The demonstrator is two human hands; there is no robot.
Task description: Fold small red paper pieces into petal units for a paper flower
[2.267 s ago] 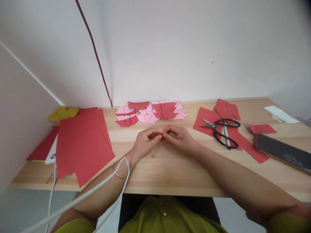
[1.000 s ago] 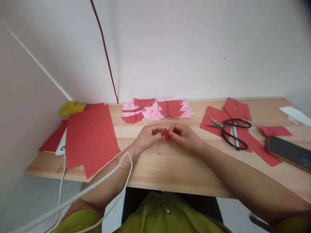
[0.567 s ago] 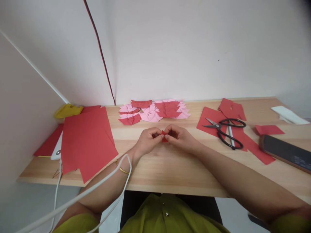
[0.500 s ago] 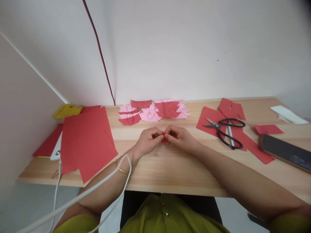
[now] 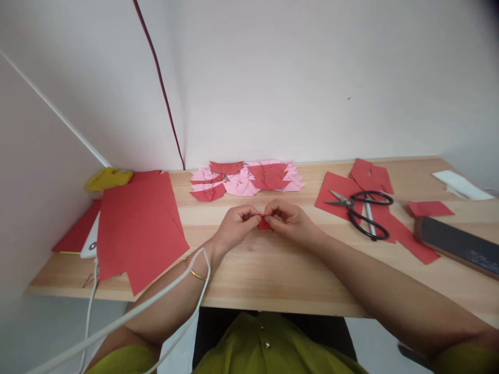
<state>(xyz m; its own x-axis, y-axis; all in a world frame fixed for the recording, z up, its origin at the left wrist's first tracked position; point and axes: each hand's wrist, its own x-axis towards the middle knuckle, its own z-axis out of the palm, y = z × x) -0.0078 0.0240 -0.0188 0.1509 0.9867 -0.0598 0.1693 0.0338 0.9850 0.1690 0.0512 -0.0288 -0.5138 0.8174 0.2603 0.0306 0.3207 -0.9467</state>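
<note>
Both hands meet at the middle of the wooden table (image 5: pixel 273 270). My left hand (image 5: pixel 236 226) and my right hand (image 5: pixel 290 222) each pinch a small folded red paper piece (image 5: pixel 264 224) between fingertips, just above the tabletop. Most of the piece is hidden by my fingers. A gold bangle sits on my left wrist. Behind my hands lies a row of folded red and pink paper pieces (image 5: pixel 246 179).
A stack of red paper sheets (image 5: pixel 138 226) lies at the left, with a yellow object (image 5: pixel 108 178) behind it. Black scissors (image 5: pixel 360 210) and a pen rest on red paper scraps at the right. A dark phone (image 5: pixel 456 245) lies at the far right. White cables hang at the front left.
The hands stay together on the small red piece, which was turned out as a triangle a second ago and is now tucked between the fingertips. The view shifted slightly.
</note>
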